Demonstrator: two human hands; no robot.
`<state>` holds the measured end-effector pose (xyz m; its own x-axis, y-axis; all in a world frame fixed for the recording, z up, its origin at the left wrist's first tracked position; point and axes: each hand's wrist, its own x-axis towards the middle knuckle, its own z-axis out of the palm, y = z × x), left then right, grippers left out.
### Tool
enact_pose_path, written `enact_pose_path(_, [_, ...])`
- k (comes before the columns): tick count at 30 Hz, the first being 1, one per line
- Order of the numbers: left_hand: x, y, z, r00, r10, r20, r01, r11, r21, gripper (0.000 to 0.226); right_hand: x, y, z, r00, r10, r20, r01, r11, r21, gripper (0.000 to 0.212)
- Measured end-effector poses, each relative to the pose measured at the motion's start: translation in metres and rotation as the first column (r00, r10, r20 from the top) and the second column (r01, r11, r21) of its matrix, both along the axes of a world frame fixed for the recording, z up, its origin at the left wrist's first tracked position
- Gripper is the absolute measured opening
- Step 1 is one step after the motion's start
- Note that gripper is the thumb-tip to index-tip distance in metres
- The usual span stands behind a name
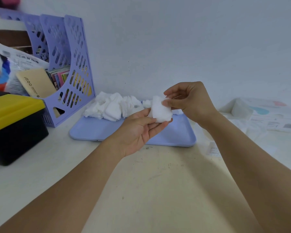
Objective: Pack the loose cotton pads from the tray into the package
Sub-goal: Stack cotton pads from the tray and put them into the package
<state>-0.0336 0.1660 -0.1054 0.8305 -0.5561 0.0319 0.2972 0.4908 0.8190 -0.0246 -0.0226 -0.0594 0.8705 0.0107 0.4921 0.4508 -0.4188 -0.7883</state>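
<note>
Several cotton pads (160, 111) sit stacked between my hands above the lilac tray (94, 130): left hand (139, 130) cradles them on loosely curled fingers, right hand (185, 100) pinches the top edge. Recommend squaring edges before bagging; package (259, 111) lies well right on the counter (158, 174).

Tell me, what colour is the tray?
The tray is light purple-blue, seen in the head view.
</note>
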Motion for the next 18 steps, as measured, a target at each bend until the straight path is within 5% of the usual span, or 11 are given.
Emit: enact_pose_path(18, [0.0012, -0.0005, -0.0047, 0.992, 0.056, -0.114, -0.052, 0.998, 0.039, 0.041, -0.0014, 0.0074, -0.0008, 0.984, -0.033, 0.174, 0.08, 0.96, -0.267, 0.014])
